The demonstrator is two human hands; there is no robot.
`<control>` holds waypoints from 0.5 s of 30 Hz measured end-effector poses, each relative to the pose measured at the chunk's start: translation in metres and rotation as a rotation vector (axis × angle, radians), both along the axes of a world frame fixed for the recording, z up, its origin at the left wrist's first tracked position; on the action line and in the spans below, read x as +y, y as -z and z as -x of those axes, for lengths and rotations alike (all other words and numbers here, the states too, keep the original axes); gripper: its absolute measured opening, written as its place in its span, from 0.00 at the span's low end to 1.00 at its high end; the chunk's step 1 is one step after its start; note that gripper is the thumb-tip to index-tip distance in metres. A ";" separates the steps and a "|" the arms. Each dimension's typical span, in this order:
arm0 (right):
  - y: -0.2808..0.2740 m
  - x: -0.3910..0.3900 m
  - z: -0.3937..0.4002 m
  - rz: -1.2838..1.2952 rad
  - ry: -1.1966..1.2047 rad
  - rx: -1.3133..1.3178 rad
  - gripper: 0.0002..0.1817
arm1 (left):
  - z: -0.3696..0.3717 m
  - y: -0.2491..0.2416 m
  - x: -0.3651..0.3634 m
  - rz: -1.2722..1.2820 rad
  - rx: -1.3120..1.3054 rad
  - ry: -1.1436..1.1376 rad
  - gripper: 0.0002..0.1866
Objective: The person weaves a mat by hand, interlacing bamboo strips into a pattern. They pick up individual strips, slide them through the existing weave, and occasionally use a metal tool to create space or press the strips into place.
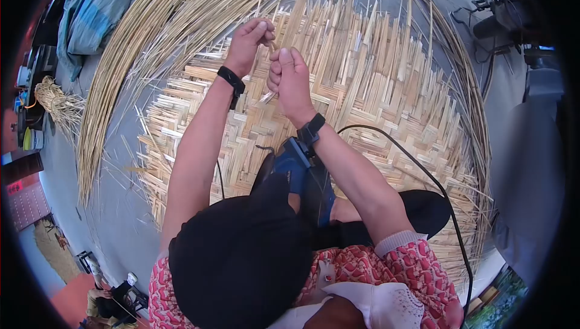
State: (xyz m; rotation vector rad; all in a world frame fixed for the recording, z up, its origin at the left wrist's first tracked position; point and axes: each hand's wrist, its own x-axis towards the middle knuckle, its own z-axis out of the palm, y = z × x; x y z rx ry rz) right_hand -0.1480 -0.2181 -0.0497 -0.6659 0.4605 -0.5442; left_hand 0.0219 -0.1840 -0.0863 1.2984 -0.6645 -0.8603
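Observation:
Both my hands are raised close together over a woven reed mat (260, 127). My left hand (248, 44) is closed, thumb and fingers pinched at the end of a flattened reed strip (273, 45). Just to its right and slightly nearer me, my right hand (291, 81) is closed round the same strip, thumb on top. A pale end pokes out under the right fist. Part of the strip is hidden by my fingers. The mat has a zigzag weave in the middle and loose strip ends round its edge.
A long bundle of reeds (130, 45) curves along the left, on the grey floor (112, 178). A black cable (417, 163) crosses the mat at right. My blue shoes (293, 172) rest on the mat. Blue cloth (96, 15) lies upper left; another person (106, 302) sits lower left.

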 end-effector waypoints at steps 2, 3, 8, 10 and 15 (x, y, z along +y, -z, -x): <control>0.014 -0.016 0.016 0.044 0.048 0.071 0.15 | 0.017 -0.019 0.000 -0.084 -0.170 -0.066 0.22; 0.016 -0.026 0.023 0.239 -0.044 0.167 0.14 | 0.033 -0.032 0.002 -0.113 -0.253 -0.187 0.26; 0.035 -0.049 0.080 1.215 -0.378 0.460 0.10 | 0.060 -0.052 0.010 -0.062 0.341 0.162 0.20; 0.027 -0.059 0.112 1.086 -0.372 0.530 0.10 | 0.071 -0.059 0.008 -0.030 0.297 0.149 0.16; 0.000 -0.073 0.167 1.020 -0.179 0.635 0.11 | 0.100 -0.060 -0.006 -0.158 0.252 0.031 0.08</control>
